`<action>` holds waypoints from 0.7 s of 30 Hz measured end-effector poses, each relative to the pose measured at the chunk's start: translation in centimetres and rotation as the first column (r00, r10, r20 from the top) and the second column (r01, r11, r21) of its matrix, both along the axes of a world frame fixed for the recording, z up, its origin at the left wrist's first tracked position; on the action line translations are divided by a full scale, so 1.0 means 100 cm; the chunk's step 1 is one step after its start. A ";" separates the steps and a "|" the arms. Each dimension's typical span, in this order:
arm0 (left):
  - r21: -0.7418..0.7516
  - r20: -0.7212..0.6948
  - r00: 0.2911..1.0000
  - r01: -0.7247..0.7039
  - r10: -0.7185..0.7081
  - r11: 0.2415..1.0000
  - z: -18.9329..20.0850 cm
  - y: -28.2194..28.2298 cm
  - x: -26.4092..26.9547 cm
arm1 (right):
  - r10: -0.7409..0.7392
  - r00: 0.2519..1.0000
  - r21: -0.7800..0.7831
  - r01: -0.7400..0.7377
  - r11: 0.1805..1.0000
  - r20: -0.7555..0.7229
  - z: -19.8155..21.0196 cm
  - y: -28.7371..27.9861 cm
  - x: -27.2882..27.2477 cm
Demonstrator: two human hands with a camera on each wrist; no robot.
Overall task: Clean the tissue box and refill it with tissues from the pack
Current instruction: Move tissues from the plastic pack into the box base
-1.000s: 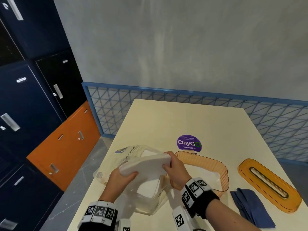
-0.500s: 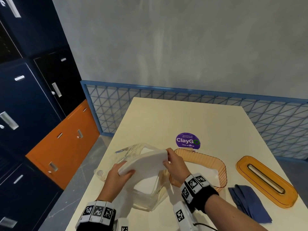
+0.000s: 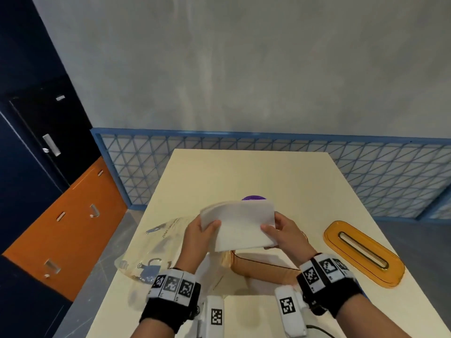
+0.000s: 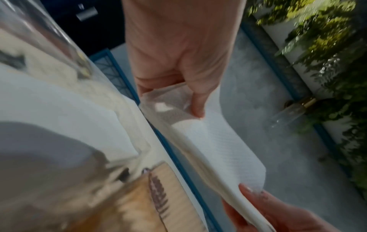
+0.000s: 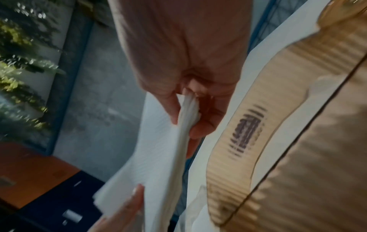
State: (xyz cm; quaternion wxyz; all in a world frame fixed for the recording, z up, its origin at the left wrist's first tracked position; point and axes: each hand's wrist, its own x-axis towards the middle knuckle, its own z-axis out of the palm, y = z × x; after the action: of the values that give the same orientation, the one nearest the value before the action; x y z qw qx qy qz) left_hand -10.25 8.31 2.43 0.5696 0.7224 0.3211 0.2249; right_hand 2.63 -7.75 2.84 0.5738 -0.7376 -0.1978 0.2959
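**Tissue stack held two-handed above open box**

Head view:
- Stack of white tissues [image 3: 240,224] pinched at both ends, lifted clear of the table [image 3: 256,172].
- Left hand [image 3: 199,236] clamped on the stack's left edge, thumb on top, fingers underneath.
- Right hand [image 3: 284,234] clamped on the right edge, same thumb-over grip.
- Directly below the grip: orange tissue box [image 3: 263,270], open-topped, lid off.
- Left of and below the left hand: clear plastic pack [image 3: 151,254], slack, lying on the table. Blue print on it, one line of text, too small to read.
- Right of the right hand, well apart: orange lid [image 3: 363,252] with long slot, flat on the table.
- Beyond the grip, mostly hidden by the stack: purple round sticker [image 3: 252,197]. Lettering not visible.
- Black-and-white square marker tags on both wristbands.

Left wrist view:
- Left hand [image 4: 178,55] pinching one end of the stack [image 4: 214,144], thumb on the top face.
- Right-hand fingertips on the far end.
- Barcode on the box wall [image 4: 158,199] below the grip, blurred, digits unreadable.

Right wrist view:
- Right hand [image 5: 184,66] gripping the stack's edge [image 5: 158,150], sheets fanned between thumb and fingers.
- Box [image 5: 298,141] just beside the grip, ribbed wall, barcode label smeared, unreadable.
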 end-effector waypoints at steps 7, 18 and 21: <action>0.086 -0.325 0.931 0.207 -0.169 0.975 -0.028 -0.032 0.073 | -0.127 0.991 -0.361 0.132 0.923 0.037 -0.020 -0.044 0.033; 0.314 -0.634 0.763 0.405 -0.128 0.859 -0.041 -0.052 0.095 | 0.130 0.970 -0.796 0.087 0.599 0.204 -0.020 -0.031 0.034; 0.339 -0.684 0.721 0.443 -0.106 0.830 -0.043 -0.053 0.098 | 0.163 0.962 -0.834 0.100 0.542 0.221 -0.020 -0.027 0.033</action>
State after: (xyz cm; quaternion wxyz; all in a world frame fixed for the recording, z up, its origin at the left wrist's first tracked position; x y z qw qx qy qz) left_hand -0.46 3.00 -1.83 0.2553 0.9129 0.3140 -0.0525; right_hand 5.92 -10.46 0.83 0.1125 -0.9512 -0.1223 0.2601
